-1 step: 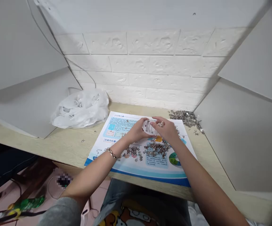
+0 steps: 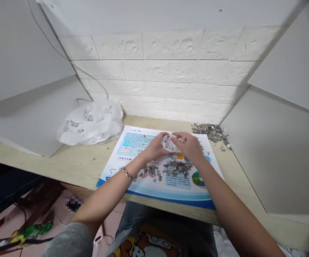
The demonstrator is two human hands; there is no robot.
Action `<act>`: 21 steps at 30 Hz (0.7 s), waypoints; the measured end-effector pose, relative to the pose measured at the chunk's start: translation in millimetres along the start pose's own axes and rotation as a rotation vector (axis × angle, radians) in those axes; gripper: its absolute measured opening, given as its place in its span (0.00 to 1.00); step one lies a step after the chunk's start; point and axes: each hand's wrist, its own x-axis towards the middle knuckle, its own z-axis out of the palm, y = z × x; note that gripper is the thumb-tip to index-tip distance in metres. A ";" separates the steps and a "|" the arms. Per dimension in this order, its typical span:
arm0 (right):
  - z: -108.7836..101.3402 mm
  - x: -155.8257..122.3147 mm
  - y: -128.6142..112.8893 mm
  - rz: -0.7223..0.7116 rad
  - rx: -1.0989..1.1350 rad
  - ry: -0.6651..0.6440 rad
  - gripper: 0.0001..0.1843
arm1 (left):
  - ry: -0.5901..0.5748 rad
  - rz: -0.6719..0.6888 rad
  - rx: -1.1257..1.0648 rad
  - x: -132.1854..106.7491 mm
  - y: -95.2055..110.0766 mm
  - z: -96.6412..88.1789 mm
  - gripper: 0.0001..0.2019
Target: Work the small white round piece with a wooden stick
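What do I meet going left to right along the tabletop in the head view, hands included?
White plastic bag, bracelet, left hand, round white piece, right hand, corner pile of small metal parts.

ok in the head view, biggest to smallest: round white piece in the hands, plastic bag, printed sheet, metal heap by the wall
1. printed sheet
2. plastic bag
3. metal heap by the wall
4. round white piece, partly covered

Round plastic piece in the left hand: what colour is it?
The round plastic piece is white; head view shows it.
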 end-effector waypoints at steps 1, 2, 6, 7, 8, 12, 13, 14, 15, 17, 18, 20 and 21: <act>0.5 -0.9 -0.7 -0.045 -0.032 0.013 0.18 | -0.003 0.002 -0.006 0.0 0.8 0.0 0.33; 1.5 -1.6 -0.8 -0.072 -0.054 0.019 0.17 | -0.005 0.002 -0.011 0.0 1.6 0.1 0.33; 6.5 -2.5 1.5 -0.106 -0.091 0.029 0.16 | -0.009 -0.005 -0.025 -1.0 4.7 0.8 0.32; 7.3 -2.6 2.0 -0.117 -0.096 0.040 0.15 | -0.010 -0.002 -0.026 -1.2 5.4 0.9 0.32; 7.9 -2.6 2.4 -0.131 -0.102 0.054 0.14 | -0.010 0.001 -0.025 -1.6 6.0 0.8 0.32; 9.4 -3.5 2.4 -0.196 -0.117 0.104 0.12 | -0.004 0.003 0.004 -3.1 8.1 0.0 0.32; 10.2 -3.8 2.5 -0.206 -0.117 0.111 0.12 | 0.002 0.006 0.013 -3.4 8.5 -0.2 0.32; 11.3 -4.0 2.7 -0.213 -0.117 0.115 0.12 | 0.008 0.008 0.020 -3.6 9.0 -0.3 0.32; 12.7 -4.2 2.8 -0.218 -0.118 0.115 0.12 | 0.015 0.010 0.024 -3.7 9.5 -0.2 0.32; 15.1 -4.2 2.3 -0.219 -0.121 0.108 0.12 | 0.020 0.010 0.025 -3.7 10.3 0.1 0.32; 15.1 -3.9 1.1 -0.215 -0.119 0.108 0.12 | 0.023 0.008 0.025 -3.6 10.6 0.2 0.33; 9.4 -2.5 -4.0 -0.198 -0.099 0.119 0.13 | 0.028 0.001 0.034 -3.3 11.3 0.3 0.33; 2.5 -1.4 -7.9 -0.185 -0.081 0.136 0.14 | 0.028 -0.007 0.040 -3.2 11.7 0.1 0.34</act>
